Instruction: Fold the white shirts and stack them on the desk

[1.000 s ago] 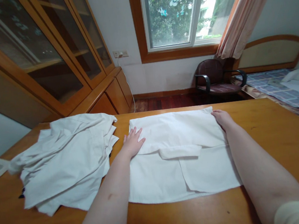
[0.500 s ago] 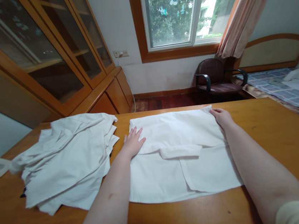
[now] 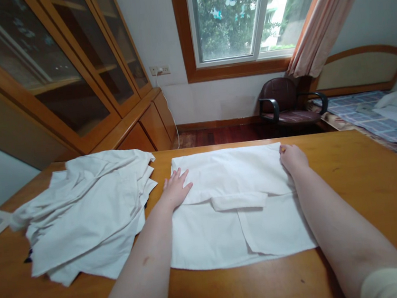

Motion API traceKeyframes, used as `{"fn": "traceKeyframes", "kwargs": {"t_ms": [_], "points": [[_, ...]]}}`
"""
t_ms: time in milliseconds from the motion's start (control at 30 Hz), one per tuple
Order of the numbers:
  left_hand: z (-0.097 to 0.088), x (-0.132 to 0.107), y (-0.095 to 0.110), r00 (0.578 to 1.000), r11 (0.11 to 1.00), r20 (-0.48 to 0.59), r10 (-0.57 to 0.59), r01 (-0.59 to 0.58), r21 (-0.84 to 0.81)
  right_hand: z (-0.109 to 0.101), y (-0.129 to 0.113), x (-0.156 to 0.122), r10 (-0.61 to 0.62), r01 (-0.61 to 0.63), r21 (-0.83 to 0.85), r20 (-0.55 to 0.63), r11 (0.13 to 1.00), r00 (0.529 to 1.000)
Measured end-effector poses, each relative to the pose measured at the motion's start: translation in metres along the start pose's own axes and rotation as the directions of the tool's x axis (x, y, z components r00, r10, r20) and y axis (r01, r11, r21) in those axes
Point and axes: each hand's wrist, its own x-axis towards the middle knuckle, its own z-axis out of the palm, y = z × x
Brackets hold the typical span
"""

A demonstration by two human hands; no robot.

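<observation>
White garment (image 3: 230, 179) lay folded on the wooden table (image 3: 257, 283) at twelve o'clock. Left hand (image 3: 177, 189), spread flat, likely anchored the fabric; right hand (image 3: 293, 157) pinched its far corner at one, probably for tautness. Rumpled laundry pile (image 3: 94, 213) sat at ten, within reach; armchair (image 3: 282, 101) beyond, one o'clock.

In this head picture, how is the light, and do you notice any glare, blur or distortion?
Head view: daylight whitens part of the window; head view: faint reflections on the cabinet, which leans strongly, probably lens distortion; head view: no strong blur on the left hand, right hand or white cloth.
</observation>
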Motion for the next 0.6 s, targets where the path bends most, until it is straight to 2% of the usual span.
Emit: {"fn": "traceKeyframes", "kwargs": {"t_ms": [267,467,600], "points": [[0.002,0.001,-0.002,1.0,1.0,-0.014,-0.001,0.001,-0.021,0.002,0.001,-0.003,0.003,-0.002,-0.005,0.069,1.0,0.998],[0.007,0.004,-0.005,0.991,0.992,-0.04,-0.127,0.127,0.001,0.006,0.0,-0.003,0.084,-0.087,0.043,0.05,0.995,0.995],[0.007,0.004,-0.006,0.992,0.993,-0.053,-0.115,0.114,-0.024,-0.005,0.01,-0.003,0.105,-0.103,0.238,0.007,0.966,0.994]]}}
